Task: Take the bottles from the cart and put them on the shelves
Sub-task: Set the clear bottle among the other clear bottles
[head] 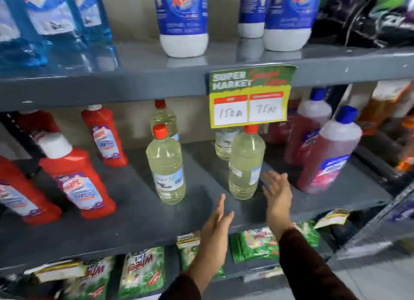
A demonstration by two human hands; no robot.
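A clear bottle of pale yellow liquid with a red cap (246, 163) stands upright near the front of the grey middle shelf (134, 210). My right hand (277, 194) is open just to its right, fingers spread, near the bottle's lower side but not gripping it. My left hand (218, 221) is open below and left of that bottle, palm turned inward, holding nothing. A second matching bottle (165, 165) stands to the left, with two more (162, 118) (225, 142) behind. The cart is out of view.
Red bottles with white caps (76, 176) stand at the left, dark red bottles with blue caps (329, 151) at the right. A yellow price sign (249, 98) hangs from the upper shelf, which carries blue-labelled bottles (182, 19). Green packets (141, 275) fill the shelf below.
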